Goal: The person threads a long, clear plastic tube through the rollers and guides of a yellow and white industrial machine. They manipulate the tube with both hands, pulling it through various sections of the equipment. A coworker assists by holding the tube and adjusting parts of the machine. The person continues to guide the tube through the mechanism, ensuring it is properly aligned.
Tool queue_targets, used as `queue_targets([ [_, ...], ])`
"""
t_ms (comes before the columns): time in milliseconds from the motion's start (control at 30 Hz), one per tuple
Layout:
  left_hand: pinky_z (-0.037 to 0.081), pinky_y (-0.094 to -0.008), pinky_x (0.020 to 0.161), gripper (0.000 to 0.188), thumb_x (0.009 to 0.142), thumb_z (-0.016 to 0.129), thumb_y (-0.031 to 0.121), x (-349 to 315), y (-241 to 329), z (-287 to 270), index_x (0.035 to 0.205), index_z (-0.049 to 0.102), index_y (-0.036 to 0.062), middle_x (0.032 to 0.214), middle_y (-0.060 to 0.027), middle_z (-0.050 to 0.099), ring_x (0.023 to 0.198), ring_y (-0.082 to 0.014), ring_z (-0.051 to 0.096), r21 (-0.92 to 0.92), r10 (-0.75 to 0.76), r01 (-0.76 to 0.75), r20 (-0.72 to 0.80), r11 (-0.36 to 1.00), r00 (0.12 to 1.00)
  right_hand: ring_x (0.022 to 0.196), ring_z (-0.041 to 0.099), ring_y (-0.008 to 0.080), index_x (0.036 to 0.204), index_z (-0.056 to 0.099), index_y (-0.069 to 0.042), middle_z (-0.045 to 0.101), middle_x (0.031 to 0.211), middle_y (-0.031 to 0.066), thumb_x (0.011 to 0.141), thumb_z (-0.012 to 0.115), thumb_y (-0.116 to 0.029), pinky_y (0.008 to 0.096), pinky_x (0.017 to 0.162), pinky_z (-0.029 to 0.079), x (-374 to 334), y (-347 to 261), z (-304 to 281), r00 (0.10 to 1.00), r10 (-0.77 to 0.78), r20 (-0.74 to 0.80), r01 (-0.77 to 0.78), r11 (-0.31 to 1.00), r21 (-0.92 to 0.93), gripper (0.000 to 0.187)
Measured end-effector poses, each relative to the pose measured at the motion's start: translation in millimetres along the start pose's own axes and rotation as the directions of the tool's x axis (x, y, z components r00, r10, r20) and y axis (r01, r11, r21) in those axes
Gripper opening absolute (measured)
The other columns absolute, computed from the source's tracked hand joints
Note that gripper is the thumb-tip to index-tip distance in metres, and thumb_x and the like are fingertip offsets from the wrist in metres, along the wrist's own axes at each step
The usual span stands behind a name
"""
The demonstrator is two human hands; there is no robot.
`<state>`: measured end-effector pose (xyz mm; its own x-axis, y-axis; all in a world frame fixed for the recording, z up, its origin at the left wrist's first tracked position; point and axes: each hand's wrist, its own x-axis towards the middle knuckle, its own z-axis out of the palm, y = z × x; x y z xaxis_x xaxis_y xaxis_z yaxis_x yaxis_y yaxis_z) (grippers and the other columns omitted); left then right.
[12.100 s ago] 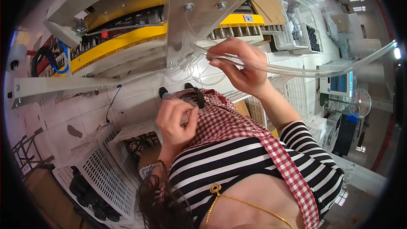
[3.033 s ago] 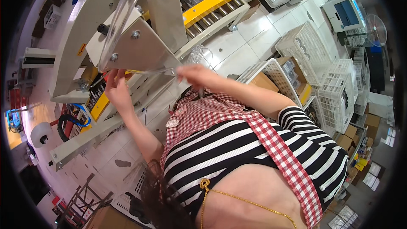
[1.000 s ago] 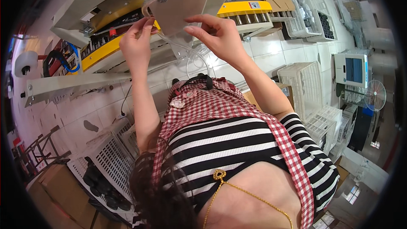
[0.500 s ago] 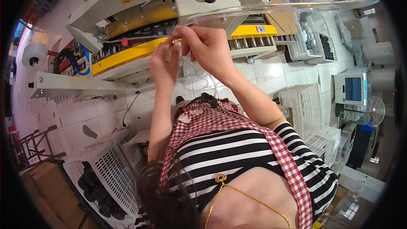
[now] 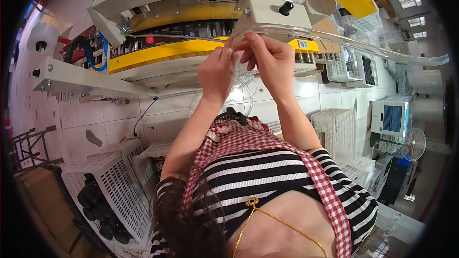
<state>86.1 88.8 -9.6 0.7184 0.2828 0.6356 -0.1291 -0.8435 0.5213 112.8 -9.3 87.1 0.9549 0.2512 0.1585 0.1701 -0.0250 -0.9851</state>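
The left hand (image 5: 216,74) was pinched closed on the clear tubing (image 5: 344,42) just in front of the pale machine box (image 5: 263,14), and the right hand (image 5: 273,62) met it there with thumb and forefinger curled in; those fingers hid the contact, so I could not tell whether the right hand gripped the tubing too. From this meeting point a long span reached off to the right, passing near the black knob (image 5: 286,8), with no support visible beneath it, so its weight could have dragged the pinched part loose if the left fingertips eased. A sideways swing might also have caught the span on the knob. The hanging loop (image 5: 250,96) drooped below the hands toward the red checked apron (image 5: 239,141); whether it was one piece with the span could not be made out. Drawn nearer the body, it could have snagged on the black strap (image 5: 234,112). With the fingertips crowded so closely, a twist could have kinked the tubing, and a slip might have dropped it onto the tiled floor (image 5: 110,119)
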Motion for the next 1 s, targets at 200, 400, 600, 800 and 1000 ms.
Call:
queue_targets([
  [200,0.045,-0.031,0.05,0.034,0.079,0.065,0.025,3,8,-4,0.106,0.061,0.0067,0.069,-0.0045,0.056,0.059,-0.0203,0.057,0.056,-0.019,0.018,0.011,0.998,1.0,0.05,0.054,0.0067,0.079,0.067,0.004,0.061,0.061,0.0044,0.091,0.054,-0.018,0.0173,0.044,0.039,-8,-14,-8,1.0,-0.018,-0.007,0.017,0.999,-0.047,0.028],
  [400,0.045,-0.0307,0.051,0.033,0.078,0.065,0.026,3,9,-3,0.104,0.061,0.0052,0.069,-0.0046,0.056,0.061,-0.0206,0.058,0.079,-0.04,0.039,0.009,0.996,0.999,0.05,0.054,0.0069,0.078,0.067,0.004,0.06,0.06,0.0042,0.093,0.049,-0.019,0.0177,0.045,0.039,-27,-16,-36,0.99,-0.112,0.089,0.124,0.983,-0.139,0.033],
  [600,0.045,-0.035,0.054,0.025,0.081,0.063,0.024,3,16,-3,0.099,0.062,0.0068,0.076,-0.0066,0.06,0.064,-0.0258,0.059,0.038,-0.119,0.117,0.038,0.992,0.992,0.053,0.053,0.0076,0.096,0.062,0.002,0.058,0.065,0.004,0.091,0.054,-0.014,0.019,0.047,0.04,-31,19,-77,0.998,-0.054,-0.041,0.046,0.986,-0.163,0.018],
  [800,0.044,-0.0359,0.052,0.018,0.081,0.063,0.024,1,19,-1,0.083,0.061,0.0064,0.074,-0.007,0.057,0.063,-0.0268,0.057,0.069,-0.143,0.143,-0.005,0.987,0.99,0.052,0.051,0.0075,0.126,0.041,-0.006,0.057,0.071,0.0049,0.084,0.063,-0.008,0.0207,0.045,0.041,-24,51,-97,0.995,0.036,-0.095,-0.056,0.975,-0.216,0.048],
  [1000,0.043,-0.0356,0.049,0.015,0.078,0.063,0.024,-11,21,-6,0.073,0.056,0.0114,0.07,-0.0051,0.051,0.062,-0.0232,0.055,0.209,-0.175,0.172,-0.004,0.963,0.985,0.058,0.045,0.0061,0.129,0.041,-0.002,0.052,0.068,0.0005,0.086,0.06,-0.007,0.0206,0.049,0.038,-22,79,-86,0.999,-0.032,0.018,0.036,0.946,-0.322,0.047],
])
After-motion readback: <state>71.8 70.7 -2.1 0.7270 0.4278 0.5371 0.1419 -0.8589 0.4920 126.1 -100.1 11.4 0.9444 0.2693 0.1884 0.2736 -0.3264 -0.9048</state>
